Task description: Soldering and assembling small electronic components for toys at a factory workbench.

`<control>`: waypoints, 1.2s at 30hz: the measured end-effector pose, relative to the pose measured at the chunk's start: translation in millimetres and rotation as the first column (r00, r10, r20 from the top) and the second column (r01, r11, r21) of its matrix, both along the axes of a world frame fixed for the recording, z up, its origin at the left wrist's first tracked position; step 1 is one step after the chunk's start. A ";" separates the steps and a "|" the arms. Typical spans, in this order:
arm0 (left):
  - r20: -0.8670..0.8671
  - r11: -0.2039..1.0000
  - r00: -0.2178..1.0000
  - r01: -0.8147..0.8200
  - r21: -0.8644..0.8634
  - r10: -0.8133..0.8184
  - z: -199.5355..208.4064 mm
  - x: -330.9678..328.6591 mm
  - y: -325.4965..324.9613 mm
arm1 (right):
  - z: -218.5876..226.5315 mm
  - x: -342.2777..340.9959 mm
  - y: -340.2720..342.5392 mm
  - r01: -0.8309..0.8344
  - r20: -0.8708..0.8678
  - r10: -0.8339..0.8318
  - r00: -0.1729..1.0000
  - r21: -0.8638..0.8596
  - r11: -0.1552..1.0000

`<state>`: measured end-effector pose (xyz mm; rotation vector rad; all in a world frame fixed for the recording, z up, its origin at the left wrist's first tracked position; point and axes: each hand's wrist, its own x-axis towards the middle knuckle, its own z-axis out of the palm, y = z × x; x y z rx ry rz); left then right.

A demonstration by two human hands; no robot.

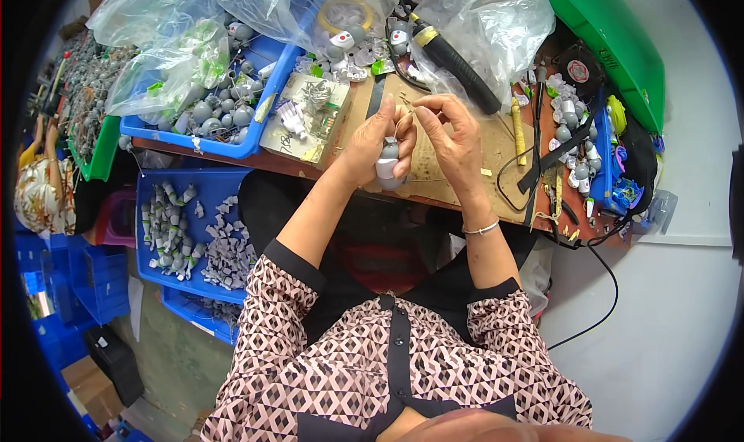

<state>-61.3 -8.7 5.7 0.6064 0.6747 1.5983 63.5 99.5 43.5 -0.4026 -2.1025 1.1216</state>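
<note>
Left hand [370,149]: curled closed around a grey-and-white piece [386,168] at the near edge of the desk [434,172]. Right hand [452,138]: thumb and forefinger pinched together at what appears a thin strand [408,108] above the piece; its attachment cannot be told. The piece's grey and white parts are together; work at the strand appears unfinished. To the left, a blue tray [226,183] holds part-assembled units [172,236] and loose white parts [230,250], apparently outstanding. Farther off, a blue bin [186,141] holds grey balls [223,115], stage undetermined.
</note>
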 end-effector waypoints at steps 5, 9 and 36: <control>0.026 1.000 1.000 0.004 -0.005 -0.004 -3.3 0.4 0.4 | -11.7 -1.9 4.3 0.003 -0.005 -0.003 1.000 -0.046 0.999; 0.049 1.000 0.999 -0.004 0.011 0.004 -3.4 -0.5 -0.1 | -15.2 -2.8 5.6 -0.002 0.005 0.003 1.000 -0.084 0.996; -0.872 0.815 0.052 -0.388 0.431 0.486 7.9 27.2 0.7 | -21.6 39.6 -12.2 0.052 -0.008 -0.057 0.998 -0.305 0.951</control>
